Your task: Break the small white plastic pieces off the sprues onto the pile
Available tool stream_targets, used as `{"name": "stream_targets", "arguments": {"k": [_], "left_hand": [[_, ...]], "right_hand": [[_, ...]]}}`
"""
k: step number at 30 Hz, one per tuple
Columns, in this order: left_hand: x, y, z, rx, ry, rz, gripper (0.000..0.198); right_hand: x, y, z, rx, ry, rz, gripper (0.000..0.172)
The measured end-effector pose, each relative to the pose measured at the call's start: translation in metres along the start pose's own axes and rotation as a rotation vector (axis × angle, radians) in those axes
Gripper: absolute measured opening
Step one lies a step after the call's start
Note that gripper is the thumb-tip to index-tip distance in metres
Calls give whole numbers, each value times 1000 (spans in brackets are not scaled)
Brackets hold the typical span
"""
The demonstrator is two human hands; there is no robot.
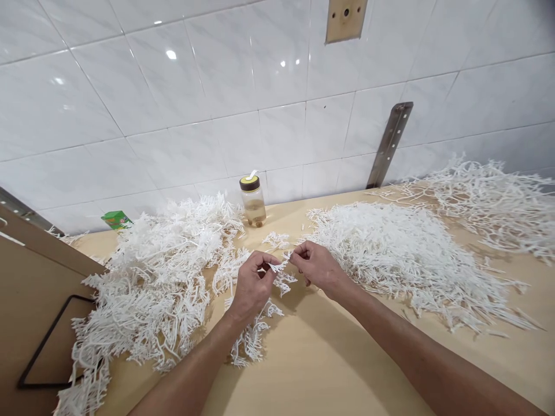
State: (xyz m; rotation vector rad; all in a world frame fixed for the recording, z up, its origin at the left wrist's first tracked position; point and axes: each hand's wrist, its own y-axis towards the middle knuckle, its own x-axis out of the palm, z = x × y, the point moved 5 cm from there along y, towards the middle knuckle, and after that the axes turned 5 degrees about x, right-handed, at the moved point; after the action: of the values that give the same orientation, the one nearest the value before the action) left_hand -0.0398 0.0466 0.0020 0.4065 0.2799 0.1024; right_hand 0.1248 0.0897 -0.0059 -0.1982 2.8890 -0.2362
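Nearest the camera, the left forearm (191, 364) and right forearm (411, 352) reach in from the lower edge over a light wood-toned surface (333, 364). The left grip (255, 286) is pinched closed, thumb against fingers, on a small white branched sprig (278, 267). The right grip (316, 267) is also pinched to a narrow tip, thumb and fingertips meeting at the sprig's right end. The sprig therefore spans the short gap between the two grips, its frayed branches showing just beyond the left thumb.

Loose white sprigs (249, 345) lie on the surface below and beside the left grip, and a small white tuft (276, 240) sits just beyond. A large tangled white pile (160, 283) spreads to the left; a flatter white pile (390, 242) lies to the right, near the right grip. Farther right is a looser heap of long white strands (498, 202).

A clear bottle (254, 205) with a yellow-green and dark lid stands upright behind the grips, near the tiled wall (281, 136), part-filled with liquid. A green box (116, 219) sits behind the left pile. A brown panel (34, 289) with a black wire handle (41, 355) stands at far left.
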Motion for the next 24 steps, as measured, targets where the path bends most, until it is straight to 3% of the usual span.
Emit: {"name": "stream_targets", "arguments": {"k": [2, 6, 8, 14, 18, 24], "left_hand": [[-1, -1, 9, 121, 84, 15, 20], [-4, -3, 23, 307, 244, 80, 26], [-4, -4, 25, 383, 307, 86, 28], [1, -6, 22, 485, 378, -1, 26], [3, -6, 22, 451, 319, -47, 24], [-4, -1, 11, 68, 135, 31, 19]], "right_hand": [[1, 0, 1, 14, -4, -26, 22], [12, -4, 0, -31, 75, -275, 24], [15, -6, -1, -48, 135, -339, 25], [16, -11, -8, -60, 208, -342, 35], [12, -6, -5, -62, 231, -258, 38], [12, -1, -2, -120, 268, -272, 38]]}}
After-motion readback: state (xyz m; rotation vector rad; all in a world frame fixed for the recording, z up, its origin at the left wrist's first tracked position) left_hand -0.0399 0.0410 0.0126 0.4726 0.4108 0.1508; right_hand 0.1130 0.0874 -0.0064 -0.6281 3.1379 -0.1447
